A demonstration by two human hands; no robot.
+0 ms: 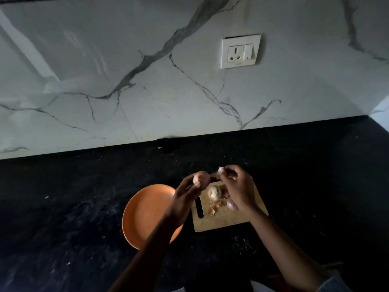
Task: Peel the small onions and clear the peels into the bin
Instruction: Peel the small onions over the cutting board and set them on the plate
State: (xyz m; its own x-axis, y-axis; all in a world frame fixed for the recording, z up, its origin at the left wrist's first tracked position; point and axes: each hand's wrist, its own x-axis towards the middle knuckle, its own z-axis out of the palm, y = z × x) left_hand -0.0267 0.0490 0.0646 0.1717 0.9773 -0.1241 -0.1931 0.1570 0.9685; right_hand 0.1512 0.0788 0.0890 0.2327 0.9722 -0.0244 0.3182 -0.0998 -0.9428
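Left hand (186, 189) grips small onion (200, 178); right hand (236, 186) pinches peel (219, 172) above cutting board (221, 220).

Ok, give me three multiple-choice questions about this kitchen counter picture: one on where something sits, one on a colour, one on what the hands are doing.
1. Where is the round plate relative to the pale wooden cutting board?
A. To its left
B. On top of it
C. Behind it, against the wall

2. What colour is that plate?
A. White
B. Orange
C. Blue

3. What is the left hand doing?
A. Resting flat on the black counter
B. Pressing the wall switch
C. Holding a small onion

Answers:
1 A: the plate lies on the dark counter beside the board's left edge.
2 B: its whole face is orange.
3 C: its fingers curl round the onion above the board, while the right hand pinches a strip of peel.
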